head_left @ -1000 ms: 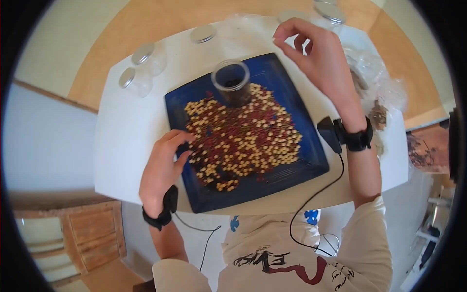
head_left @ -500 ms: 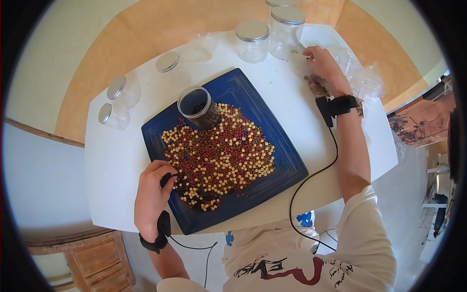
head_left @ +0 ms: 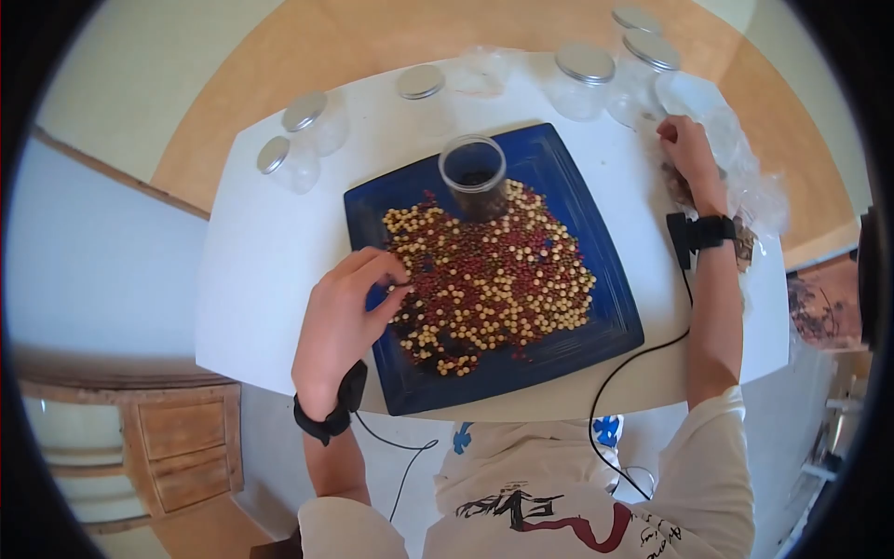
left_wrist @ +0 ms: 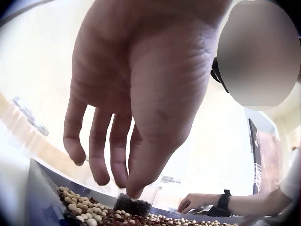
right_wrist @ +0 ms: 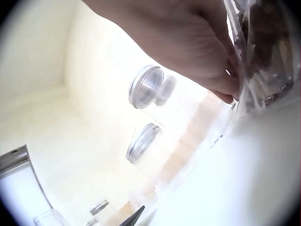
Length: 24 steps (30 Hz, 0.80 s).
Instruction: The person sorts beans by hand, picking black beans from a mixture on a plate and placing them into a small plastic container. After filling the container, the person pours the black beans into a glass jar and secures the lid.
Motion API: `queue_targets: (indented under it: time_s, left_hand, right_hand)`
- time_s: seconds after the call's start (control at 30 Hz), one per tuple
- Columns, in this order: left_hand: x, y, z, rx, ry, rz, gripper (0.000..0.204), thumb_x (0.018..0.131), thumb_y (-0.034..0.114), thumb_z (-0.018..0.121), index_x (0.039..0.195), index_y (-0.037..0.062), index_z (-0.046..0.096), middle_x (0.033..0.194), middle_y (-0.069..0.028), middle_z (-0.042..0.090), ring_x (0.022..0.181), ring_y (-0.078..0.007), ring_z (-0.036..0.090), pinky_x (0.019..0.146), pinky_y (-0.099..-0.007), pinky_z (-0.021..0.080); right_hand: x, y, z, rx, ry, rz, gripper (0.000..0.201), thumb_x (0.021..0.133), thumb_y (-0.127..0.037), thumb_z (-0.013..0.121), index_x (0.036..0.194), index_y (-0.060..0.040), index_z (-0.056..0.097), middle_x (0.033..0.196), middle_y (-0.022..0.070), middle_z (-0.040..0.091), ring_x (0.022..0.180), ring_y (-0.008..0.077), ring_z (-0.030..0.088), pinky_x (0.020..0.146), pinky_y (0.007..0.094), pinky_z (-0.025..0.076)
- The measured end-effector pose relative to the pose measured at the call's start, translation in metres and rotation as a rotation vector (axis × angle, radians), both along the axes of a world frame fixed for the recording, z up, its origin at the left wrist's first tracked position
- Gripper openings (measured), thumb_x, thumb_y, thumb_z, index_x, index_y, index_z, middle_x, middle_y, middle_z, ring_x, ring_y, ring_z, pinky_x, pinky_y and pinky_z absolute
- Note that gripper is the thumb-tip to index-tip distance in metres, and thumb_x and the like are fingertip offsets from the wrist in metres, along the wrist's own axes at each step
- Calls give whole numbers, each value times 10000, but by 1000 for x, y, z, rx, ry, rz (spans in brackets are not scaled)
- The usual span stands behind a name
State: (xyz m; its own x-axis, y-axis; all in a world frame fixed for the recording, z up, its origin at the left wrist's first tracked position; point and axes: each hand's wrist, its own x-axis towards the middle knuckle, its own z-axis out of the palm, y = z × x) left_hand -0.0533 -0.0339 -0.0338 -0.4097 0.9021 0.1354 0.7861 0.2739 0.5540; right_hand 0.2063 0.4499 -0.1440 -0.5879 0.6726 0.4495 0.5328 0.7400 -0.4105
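Observation:
A square blue tray [head_left: 610, 317] holds a spread of mixed beans [head_left: 494, 279], yellow, dark red, green and black. Toward its far side stands a clear open jar [head_left: 480, 197] with black beans inside. My left hand [head_left: 345, 312] hovers at the left edge of the spread, thumb and index fingertips close together; I cannot tell whether a bean is between them. The other fingers [left_wrist: 98, 150] of that hand hang down loosely. On the right, my right hand [head_left: 694, 158] rests by clear plastic bags [head_left: 759, 200] with brown contents, its fingers loosely curled against the plastic.
Lidded clear jars stand along the back, among them a wide jar [head_left: 584, 84] and a tall jar [head_left: 643, 79]. Smaller jars [head_left: 298, 168] are at the left. A cable [head_left: 624, 368] runs from the right wrist camera past the tray's corner.
My right hand has come from raised above the table's right side down to the plastic bags. My left thumb and index fingertips have drawn closer together. The head view has shifted.

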Motion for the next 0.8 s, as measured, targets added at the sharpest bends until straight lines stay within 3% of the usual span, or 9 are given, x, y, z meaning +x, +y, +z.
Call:
queue_targets:
  time_s: [0.03,0.13,0.17,0.33,0.43,0.53,0.57,0.67,0.8]
  left_hand:
    - [3,6,5,26,9,7,165,850,-13,791,974,24,689,988,-104,705,836,-277,713,752,-357,567]
    - [2,25,24,102,41,-12,166,849,8,803,975,29,697,986,-94,710,820,-274,710,744,-361,566]
    - [-2,33,23,205,86,-37,152,852,11,820,963,33,719,927,-51,734,764,-167,681,643,-301,477]
    - [-17,76,45,240,168,-92,145,846,43,833,957,34,740,891,-65,747,732,-186,676,639,-316,491]
    - [-22,101,48,202,152,-129,154,812,44,836,927,33,735,894,-97,746,752,-234,702,672,-346,527]
    - [-28,119,43,213,155,-154,168,796,61,851,901,37,724,896,-93,748,760,-239,707,694,-360,536]
    - [-26,122,46,200,195,-147,186,778,84,871,876,53,715,887,-86,748,764,-241,709,714,-375,538]
    - [-28,128,48,109,196,-137,197,767,97,882,863,68,711,867,-79,744,766,-242,711,716,-378,533]
    - [-34,131,46,83,208,-144,191,769,104,879,865,76,716,847,-82,738,762,-242,710,714,-376,531]
  right_hand:
    - [0,-1,1,-18,3,0,131,842,23,712,966,5,752,899,217,765,890,397,757,830,451,600]
    - [-3,-4,1,-3,15,11,119,836,45,715,948,12,739,885,210,764,868,379,758,818,439,601]
    - [-5,-3,0,-16,7,16,129,837,53,707,955,13,741,898,210,767,877,374,761,815,430,602]
    - [-18,-26,29,-103,103,60,164,847,71,692,991,19,748,918,187,779,885,307,775,799,374,599]
    - [-25,-50,58,-225,161,158,152,870,65,711,1015,28,742,887,110,767,851,196,737,802,316,583]
    - [-33,-68,83,-274,182,247,149,879,66,716,1020,25,741,913,98,771,852,187,729,813,318,587]
    - [-36,-78,96,-317,159,274,106,915,57,741,1017,28,731,945,50,764,904,137,718,853,302,578]
    - [-47,-111,118,-285,227,394,142,900,39,748,1040,17,743,954,83,770,879,175,722,836,314,591]
    - [-68,-158,132,-323,275,540,142,915,37,751,1054,7,755,951,79,770,881,164,714,825,310,583]
